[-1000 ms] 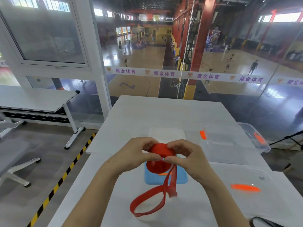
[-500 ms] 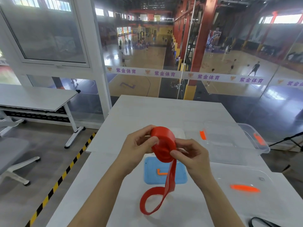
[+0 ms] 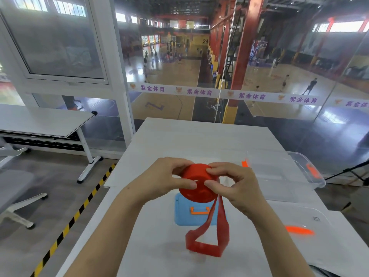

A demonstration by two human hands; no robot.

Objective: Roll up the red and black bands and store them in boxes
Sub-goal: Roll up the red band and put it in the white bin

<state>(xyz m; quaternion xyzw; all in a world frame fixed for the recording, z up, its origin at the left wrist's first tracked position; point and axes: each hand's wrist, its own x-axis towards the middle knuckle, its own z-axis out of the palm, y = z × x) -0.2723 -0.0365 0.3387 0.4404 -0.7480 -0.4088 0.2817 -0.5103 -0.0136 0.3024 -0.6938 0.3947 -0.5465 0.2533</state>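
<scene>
A red band (image 3: 196, 188) is wound into a thick roll that I hold above the white table (image 3: 199, 140). My left hand (image 3: 165, 179) grips the roll's left side and my right hand (image 3: 233, 184) pinches its right side. A short loose tail of the band (image 3: 207, 240) hangs down in a loop just above the tabletop. A clear box with orange latches (image 3: 307, 176) stands open at the right. A blue lid with an orange handle (image 3: 183, 214) lies under the roll. No black band is clearly visible.
A clear lid with an orange mark (image 3: 299, 229) lies at the near right. A second white table (image 3: 40, 120) and a grey chair (image 3: 14, 188) stand to the left, beside a yellow-black floor stripe (image 3: 75, 214). A glass wall rises behind the table.
The roll has grown and the hanging tail has shortened, its loop lifting toward the roll. Both hands have turned around the roll.
</scene>
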